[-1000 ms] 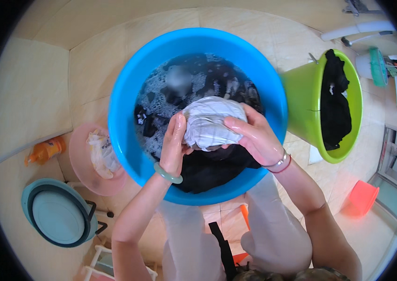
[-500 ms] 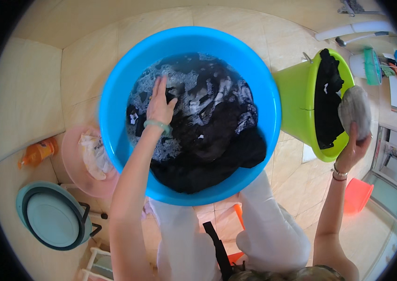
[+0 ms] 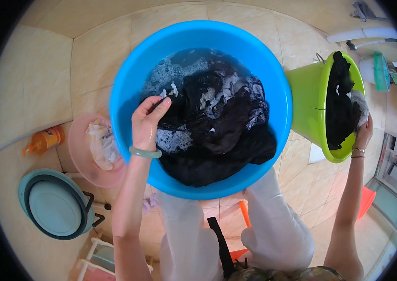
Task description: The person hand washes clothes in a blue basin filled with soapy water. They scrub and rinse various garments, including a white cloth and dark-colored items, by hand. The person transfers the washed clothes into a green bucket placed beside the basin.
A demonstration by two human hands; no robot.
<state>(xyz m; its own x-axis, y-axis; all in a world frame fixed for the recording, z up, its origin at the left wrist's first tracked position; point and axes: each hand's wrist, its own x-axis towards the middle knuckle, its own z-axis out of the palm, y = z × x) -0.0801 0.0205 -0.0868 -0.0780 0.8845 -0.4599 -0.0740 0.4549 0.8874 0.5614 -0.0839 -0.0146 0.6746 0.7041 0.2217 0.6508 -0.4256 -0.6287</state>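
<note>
Here, basin [image 3: 280, 93] and bucket [image 3: 306, 93] of black laundry [image 3: 229, 124], left grip [image 3: 146, 122] pinching some, right grip [image 3: 365, 134] holding grey cloth [image 3: 360, 105]

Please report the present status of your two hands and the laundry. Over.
Left hand pinching black garment in blue tub. Right hand touching grey cloth at mouth of green bucket. Some suds in tub; no obstacle seen at either hand.

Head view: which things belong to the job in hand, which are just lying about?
In use: blue tub; dark clothes, pinched by left hand; grey cloth, touched by right hand; green bucket.
Seemingly just lying about: orange pump bottle; pink basin; teal basin; red container.
</note>
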